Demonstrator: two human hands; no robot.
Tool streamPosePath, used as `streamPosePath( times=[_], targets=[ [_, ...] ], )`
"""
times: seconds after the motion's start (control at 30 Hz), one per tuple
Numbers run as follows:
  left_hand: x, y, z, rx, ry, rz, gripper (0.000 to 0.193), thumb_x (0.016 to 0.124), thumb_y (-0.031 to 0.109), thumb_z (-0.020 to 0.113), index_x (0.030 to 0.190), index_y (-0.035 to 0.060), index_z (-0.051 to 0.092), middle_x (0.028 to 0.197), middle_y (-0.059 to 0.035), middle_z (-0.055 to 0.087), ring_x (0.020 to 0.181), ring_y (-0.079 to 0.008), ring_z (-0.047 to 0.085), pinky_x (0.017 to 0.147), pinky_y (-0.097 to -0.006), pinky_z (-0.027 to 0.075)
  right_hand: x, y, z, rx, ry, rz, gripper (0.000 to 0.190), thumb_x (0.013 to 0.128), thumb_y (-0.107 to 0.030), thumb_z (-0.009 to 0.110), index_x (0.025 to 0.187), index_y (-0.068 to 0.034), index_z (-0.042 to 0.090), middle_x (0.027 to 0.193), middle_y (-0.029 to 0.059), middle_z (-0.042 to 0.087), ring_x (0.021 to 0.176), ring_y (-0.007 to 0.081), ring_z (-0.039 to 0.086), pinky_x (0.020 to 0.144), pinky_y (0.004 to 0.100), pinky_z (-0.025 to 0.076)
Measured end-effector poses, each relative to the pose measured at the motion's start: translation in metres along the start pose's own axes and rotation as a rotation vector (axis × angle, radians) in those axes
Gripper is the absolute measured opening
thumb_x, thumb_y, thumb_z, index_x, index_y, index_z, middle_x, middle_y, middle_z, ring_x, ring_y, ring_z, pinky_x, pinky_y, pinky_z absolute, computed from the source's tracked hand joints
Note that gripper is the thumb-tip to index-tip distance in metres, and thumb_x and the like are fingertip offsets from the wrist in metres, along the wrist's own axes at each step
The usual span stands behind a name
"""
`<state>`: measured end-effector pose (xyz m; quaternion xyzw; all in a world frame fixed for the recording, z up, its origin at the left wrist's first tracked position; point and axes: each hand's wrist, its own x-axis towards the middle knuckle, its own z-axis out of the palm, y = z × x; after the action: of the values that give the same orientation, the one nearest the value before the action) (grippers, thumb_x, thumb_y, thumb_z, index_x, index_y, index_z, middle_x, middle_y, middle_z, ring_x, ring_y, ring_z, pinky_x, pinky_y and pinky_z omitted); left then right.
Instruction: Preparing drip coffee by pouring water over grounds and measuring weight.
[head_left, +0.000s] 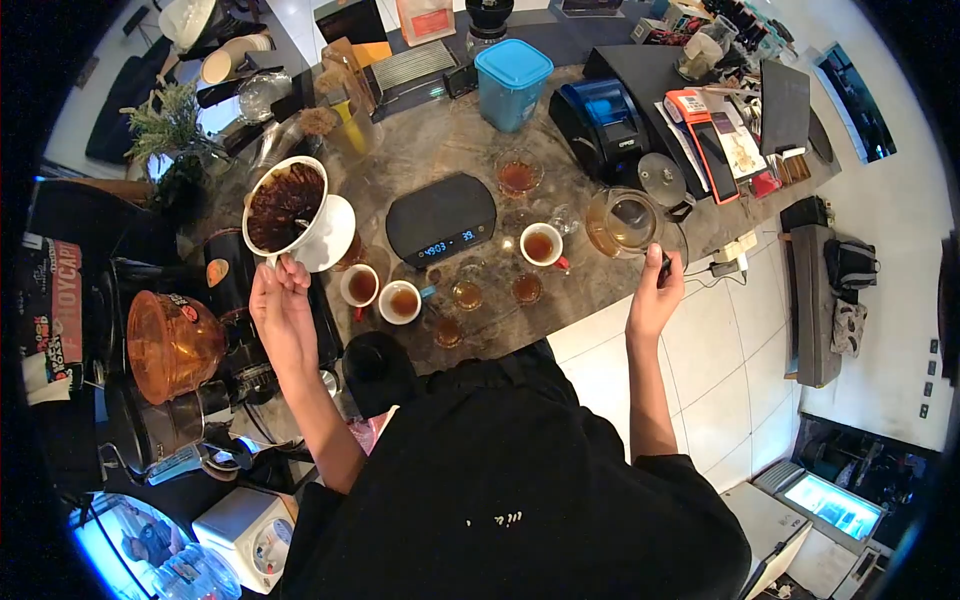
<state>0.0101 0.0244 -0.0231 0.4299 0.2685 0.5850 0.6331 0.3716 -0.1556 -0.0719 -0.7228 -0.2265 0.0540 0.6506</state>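
My left hand (283, 300) grips the handle of a white coffee dripper (337, 234), tilted on the left side of the counter view. Dark wet coffee grounds (286, 202) line its filter. On the right, my right hand (657, 289) holds a glass coffee server (616, 221) by its black handle; brownish liquid shows inside. Between my hands lies a black digital scale (441, 214) with a lit display. Nearer me are a white cup (358, 286), another with a blue handle (401, 303) and a red-handled cup (541, 244), all holding brown liquid.
Small glasses of brown liquid (467, 295) stand near the counter's front edge. A glass cup (518, 174) and a blue lidded container (514, 84) sit farther back. A receipt printer (604, 124) and a glass lid (661, 177) are right. An orange hopper (175, 345) rises at left.
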Motion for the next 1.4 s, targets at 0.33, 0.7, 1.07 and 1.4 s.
streamPosePath(
  times=[0.33, 0.7, 1.07, 1.4],
  targets=[
    [-0.001, 0.001, 0.0, -0.007, -0.02, -0.001, 0.023, 0.1, 0.022, 0.051, 0.086, 0.0038, 0.049, 0.092, -0.006, 0.053, 0.083, -0.0138, 0.047, 0.077, -0.0278, 0.039, 0.003, -0.014, -0.003, -0.074, -0.039, 0.0, 0.034, 0.095, -0.029, 0.062, 0.077, -0.003, 0.05, 0.064, -0.0074, 0.033, 0.06, 0.0041, 0.028, 0.052, 0.0234, 0.023],
    [-0.001, 0.002, 0.004, 0.002, -0.003, -0.002, 0.024, 0.1, 0.022, 0.05, 0.084, 0.0044, 0.048, 0.091, -0.0055, 0.052, 0.082, -0.0133, 0.047, 0.077, -0.0277, 0.039, 0.007, -0.02, 0.006, -0.238, -0.046, -0.145, 0.029, 0.091, -0.024, 0.067, 0.079, -0.002, 0.051, 0.073, 0.0022, 0.044, 0.07, 0.0131, 0.036, 0.058, 0.0269, 0.031],
    [0.0, 0.003, 0.005, 0.004, -0.006, 0.014, 0.025, 0.1, 0.023, 0.05, 0.085, 0.004, 0.049, 0.091, -0.0055, 0.053, 0.082, -0.0133, 0.047, 0.077, -0.0275, 0.039, 0.027, -0.006, 0.017, -0.344, -0.084, -0.522, 0.018, 0.084, -0.011, 0.069, 0.084, -0.001, 0.054, 0.079, 0.0108, 0.05, 0.076, 0.0275, 0.041, 0.069, 0.0358, 0.036],
    [0.0, 0.004, 0.006, 0.021, -0.001, 0.013, 0.025, 0.101, 0.023, 0.049, 0.083, 0.0044, 0.047, 0.089, -0.0053, 0.052, 0.081, -0.0134, 0.046, 0.077, -0.0278, 0.039, 0.036, 0.012, 0.024, -0.408, -0.133, -0.653, 0.018, 0.08, -0.006, 0.071, 0.085, -0.002, 0.054, 0.083, 0.0108, 0.052, 0.079, 0.0296, 0.043, 0.074, 0.039, 0.036]
  ],
)
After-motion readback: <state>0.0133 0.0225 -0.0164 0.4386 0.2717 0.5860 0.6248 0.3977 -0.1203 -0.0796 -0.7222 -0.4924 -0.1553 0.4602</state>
